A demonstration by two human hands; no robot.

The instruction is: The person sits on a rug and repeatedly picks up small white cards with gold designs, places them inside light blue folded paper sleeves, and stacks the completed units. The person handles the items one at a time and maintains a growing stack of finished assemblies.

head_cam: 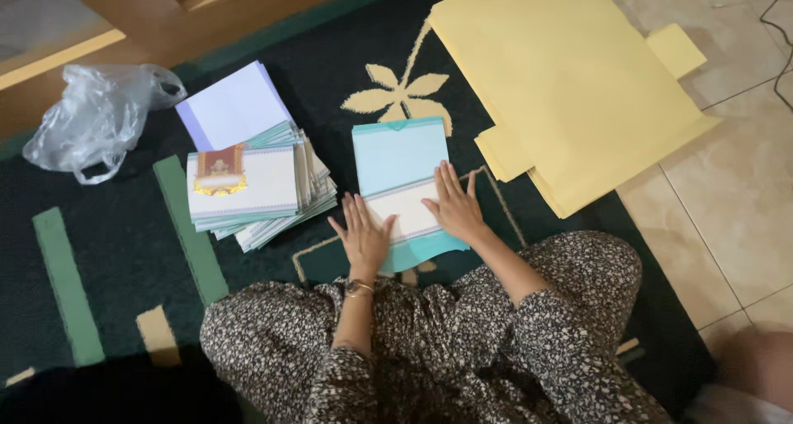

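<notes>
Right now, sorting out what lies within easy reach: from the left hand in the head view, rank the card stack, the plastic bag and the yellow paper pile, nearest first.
From the left hand:
1. Card stack, just beside it on the rug.
2. Yellow paper pile, across on the right-hand side.
3. Plastic bag, at the rug's far left edge.

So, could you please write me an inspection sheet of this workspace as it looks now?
Surface: dark green carpet with pale stripes and a flower pattern, beside a tiled floor.
Job's things: light blue folded card lying flat on the carpet; stack of white and teal cards to its left.
Clutter: crumpled clear plastic bag; pile of large yellow envelopes.
Hands: left hand and right hand both pressed flat, fingers spread, on the blue card's lower part.
Cables: one thin dark cable at the upper right edge.
Surroundings: wooden furniture at the top left.
</notes>
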